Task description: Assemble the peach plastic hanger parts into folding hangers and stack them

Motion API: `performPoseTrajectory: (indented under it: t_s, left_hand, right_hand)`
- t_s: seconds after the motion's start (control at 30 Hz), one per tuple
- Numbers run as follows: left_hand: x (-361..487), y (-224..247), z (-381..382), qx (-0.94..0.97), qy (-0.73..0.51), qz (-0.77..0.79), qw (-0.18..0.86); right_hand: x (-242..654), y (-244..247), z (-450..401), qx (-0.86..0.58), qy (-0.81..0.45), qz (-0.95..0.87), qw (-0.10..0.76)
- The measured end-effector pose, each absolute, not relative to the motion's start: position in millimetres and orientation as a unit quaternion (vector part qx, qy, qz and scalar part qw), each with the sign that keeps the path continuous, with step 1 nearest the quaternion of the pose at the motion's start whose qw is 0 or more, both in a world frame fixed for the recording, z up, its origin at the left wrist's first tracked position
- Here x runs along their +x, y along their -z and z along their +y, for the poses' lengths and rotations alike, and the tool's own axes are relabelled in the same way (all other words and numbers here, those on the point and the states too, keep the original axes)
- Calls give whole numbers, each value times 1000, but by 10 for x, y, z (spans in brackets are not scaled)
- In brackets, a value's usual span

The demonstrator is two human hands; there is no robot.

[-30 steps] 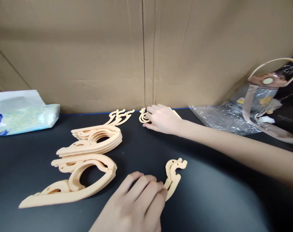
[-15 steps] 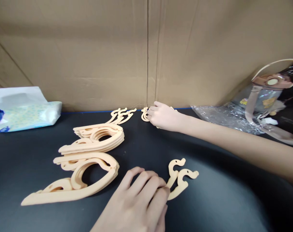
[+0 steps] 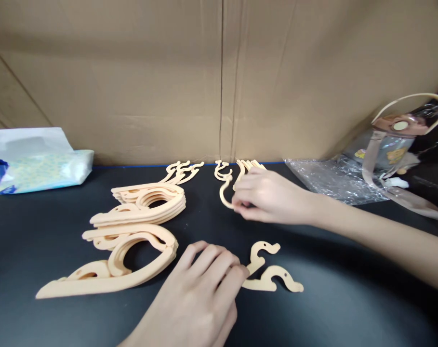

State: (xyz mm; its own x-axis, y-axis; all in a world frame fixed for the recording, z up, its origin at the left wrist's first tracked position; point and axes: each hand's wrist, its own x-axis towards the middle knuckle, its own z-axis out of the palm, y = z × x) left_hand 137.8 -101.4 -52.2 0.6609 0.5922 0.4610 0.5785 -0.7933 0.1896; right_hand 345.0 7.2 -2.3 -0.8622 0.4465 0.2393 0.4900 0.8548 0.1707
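My left hand (image 3: 204, 289), fingers curled together, grips the left ends of two cream plastic hook pieces (image 3: 272, 277) low in the middle; their hooked ends stick out to the right. My right hand (image 3: 272, 195) pinches one curved cream hook piece (image 3: 224, 195), which points up and left from the fingertips. Just behind my right hand lie a row of slim cream pieces (image 3: 242, 168) and a few small hooks (image 3: 220, 169). Left of my hands are two stacks of folded cream hanger parts, a nearer stack (image 3: 150, 274) and a farther stack (image 3: 168, 212).
More cream hooks (image 3: 184, 171) lie behind the farther stack. A tissue pack (image 3: 48, 168) is at the left of the black table (image 3: 204, 226). Clear plastic wrap (image 3: 327, 178) and a bottle with a strap (image 3: 395, 144) are at the right. A cardboard wall (image 3: 132, 86) stands behind.
My right hand has come back toward me from the rear pieces with a hook in its fingers. The lower hook at my left hand has turned, its tip now pointing down and right.
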Motion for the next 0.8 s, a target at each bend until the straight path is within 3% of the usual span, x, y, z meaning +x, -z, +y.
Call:
performPoseTrajectory:
  t_s: [0.2,0.37,0.57,0.8]
  left_hand:
    - [1347,541,-954,903,-281,315,-75]
    - [1374,532,-912,915,-263,298,-75]
    - [1382,495,-920,914,-262,309,-18]
    - [1350,567,-942,914,-262,309,35]
  right_hand:
    - [3560,108,-471,-205,-4,-975,88]
    - [3655,34,-476,-255,-88,-960,75]
    - [3571,-3,54,-523,92,-846,47]
    - [3295,113,615,-601,118,-790,15]
